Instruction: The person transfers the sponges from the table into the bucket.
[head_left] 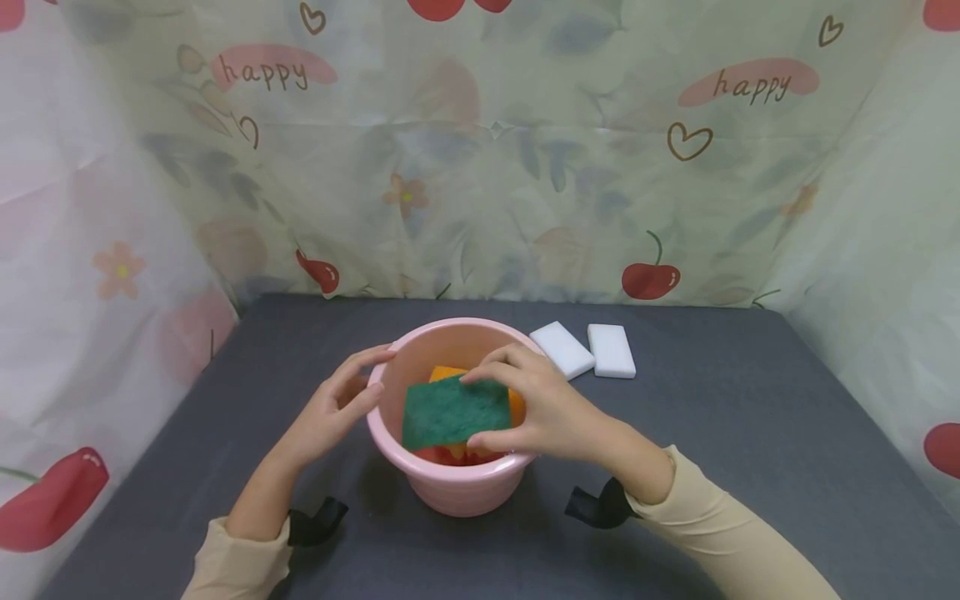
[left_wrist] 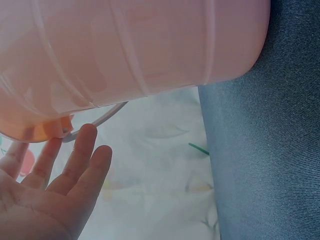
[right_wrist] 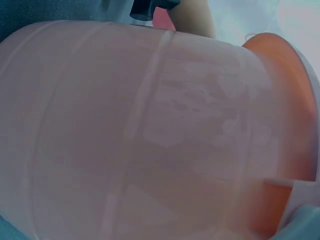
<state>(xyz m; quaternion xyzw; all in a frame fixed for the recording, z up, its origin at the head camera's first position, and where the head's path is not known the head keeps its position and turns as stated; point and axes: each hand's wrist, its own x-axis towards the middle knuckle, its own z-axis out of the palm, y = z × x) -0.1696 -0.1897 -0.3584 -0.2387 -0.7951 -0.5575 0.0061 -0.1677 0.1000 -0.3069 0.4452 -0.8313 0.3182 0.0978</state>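
A pink bucket (head_left: 459, 492) stands upright on the dark table. Over its mouth, my right hand (head_left: 551, 404) holds a green scouring pad (head_left: 450, 410) by its right part, with the thumb at the near edge and the fingers at the far edge. Orange sponge-like pieces (head_left: 447, 372) show in the bucket around the pad, mostly covered by it. At the bucket's left rim, my left hand (head_left: 341, 408) rests with its fingers loosely bent. The left wrist view shows those fingers (left_wrist: 82, 155) spread beside the bucket wall. The right hand is hidden in the right wrist view.
Two white sponge blocks (head_left: 611, 351) lie behind and to the right of the bucket. A printed curtain (head_left: 495, 167) closes off the back and both sides of the table (head_left: 720, 433). A thin handle (left_wrist: 107, 115) hangs at the bucket's side.
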